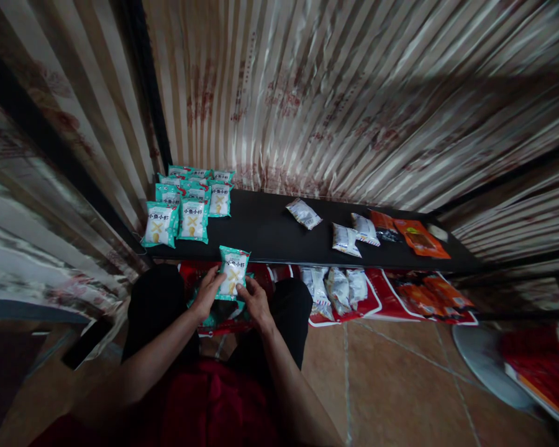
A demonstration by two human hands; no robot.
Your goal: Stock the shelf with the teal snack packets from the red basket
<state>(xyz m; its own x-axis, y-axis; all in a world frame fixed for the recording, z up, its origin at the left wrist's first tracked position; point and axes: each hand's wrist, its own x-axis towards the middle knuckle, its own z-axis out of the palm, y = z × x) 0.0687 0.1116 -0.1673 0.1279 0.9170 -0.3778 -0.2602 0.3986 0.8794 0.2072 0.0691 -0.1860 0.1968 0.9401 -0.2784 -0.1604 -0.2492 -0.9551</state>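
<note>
Between my two hands, above my lap, is a teal-and-white snack bag (233,273), held upright with its printed front toward me. My left hand (209,290) grips its left edge, and my right hand (256,301) has its fingers on the lower right side. Just below the bag, a red basket (190,268) between my knees holds more teal packets, partly hidden by my hands. On the black shelf (261,217) ahead, to the left, similar teal snack bags (194,220) stand in rows.
Silver-white packets (304,214) and orange packets (420,238) lie on the shelf's right half. Below its front edge, red baskets (377,292) hold silver packets (339,290) and orange packets (440,295). A striped curtain (284,93) hangs behind. A grey round stool seat (482,357) stands at right.
</note>
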